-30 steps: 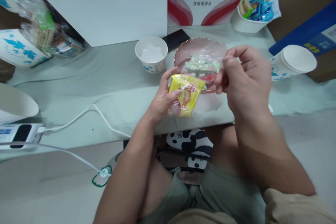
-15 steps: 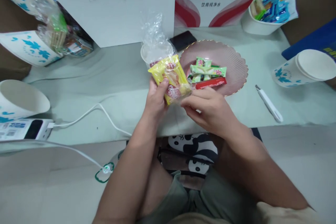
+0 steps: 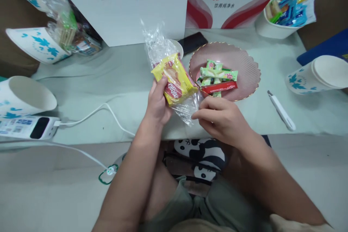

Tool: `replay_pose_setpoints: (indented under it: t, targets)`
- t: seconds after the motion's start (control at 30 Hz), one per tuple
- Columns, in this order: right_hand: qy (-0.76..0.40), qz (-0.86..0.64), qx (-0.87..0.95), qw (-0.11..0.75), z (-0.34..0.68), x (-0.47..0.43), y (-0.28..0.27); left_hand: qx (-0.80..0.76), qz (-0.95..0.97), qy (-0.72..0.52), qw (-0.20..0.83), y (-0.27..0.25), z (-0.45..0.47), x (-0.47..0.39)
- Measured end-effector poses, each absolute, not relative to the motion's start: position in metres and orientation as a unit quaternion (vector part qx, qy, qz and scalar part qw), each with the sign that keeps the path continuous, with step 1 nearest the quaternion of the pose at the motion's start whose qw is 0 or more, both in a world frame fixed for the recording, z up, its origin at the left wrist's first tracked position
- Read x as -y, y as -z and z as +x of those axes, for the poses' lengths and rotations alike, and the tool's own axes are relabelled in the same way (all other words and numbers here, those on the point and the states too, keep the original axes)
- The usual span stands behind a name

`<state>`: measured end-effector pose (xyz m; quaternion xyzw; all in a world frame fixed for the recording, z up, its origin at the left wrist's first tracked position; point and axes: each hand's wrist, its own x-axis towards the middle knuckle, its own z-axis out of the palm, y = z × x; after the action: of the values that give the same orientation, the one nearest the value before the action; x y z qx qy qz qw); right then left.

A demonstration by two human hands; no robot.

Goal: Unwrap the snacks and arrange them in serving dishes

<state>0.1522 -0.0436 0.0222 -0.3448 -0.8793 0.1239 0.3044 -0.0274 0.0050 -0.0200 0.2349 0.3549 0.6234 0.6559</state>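
My left hand (image 3: 157,103) is closed around a yellow and red snack packet (image 3: 174,78), its thumb lying on the front. Clear plastic wrap (image 3: 187,110) surrounds the packet, with a crumpled tail standing up at the far end and loose film at the near end. At that near end, the thumb and fingers of my right hand (image 3: 224,119) pinch the edge of the film. Just beyond my right hand is a pink ribbed plate (image 3: 250,76) holding several green snack sticks (image 3: 219,73) and a red one (image 3: 220,87). A white cup (image 3: 178,46) behind the packet is mostly hidden.
A white cutter knife (image 3: 281,110) lies right of the plate, near stacked paper cups (image 3: 312,76). Behind stand a tub of snacks (image 3: 277,29), a dark flat object (image 3: 193,42) and white boxes (image 3: 122,7). On the left are paper cups (image 3: 32,96) and a power bank (image 3: 46,127) with a cable.
More loose film now shows at the packet's near end, between my hands. My right hand has drawn slightly away from the packet. The whole view has shifted a little.
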Motion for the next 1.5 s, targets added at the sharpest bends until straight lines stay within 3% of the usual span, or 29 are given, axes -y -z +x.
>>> replay_pose_setpoints:
  t: [0.13,0.2,0.33,0.5,0.87,1.13,1.5]
  targets:
    - [-0.234,-0.367,0.878,0.199,0.156,0.052,-0.039,-0.379,0.216,-0.628,0.644,0.013,-0.029,-0.004]
    - [-0.243,-0.397,0.848,0.253,0.154,0.054,-0.047,-0.376,0.216,-0.616,0.657,0.008,-0.028,-0.001]
    - [-0.137,-0.488,0.756,0.414,0.143,0.051,-0.043,-0.317,0.245,-0.542,0.738,-0.002,-0.028,0.008]
    - [-0.073,-0.532,0.750,0.386,0.126,0.044,-0.020,-0.294,0.276,-0.499,0.767,-0.002,-0.033,0.016]
    - [-0.252,-0.475,0.715,0.446,0.128,0.040,-0.027,-0.316,0.328,-0.500,0.737,0.010,-0.039,0.011]
    - [-0.231,-0.516,0.689,0.453,0.118,0.041,-0.028,-0.302,0.337,-0.485,0.748,0.013,-0.029,0.013]
    - [-0.309,-0.522,0.634,0.480,0.121,0.040,-0.026,-0.316,0.373,-0.492,0.720,0.014,-0.030,0.014]
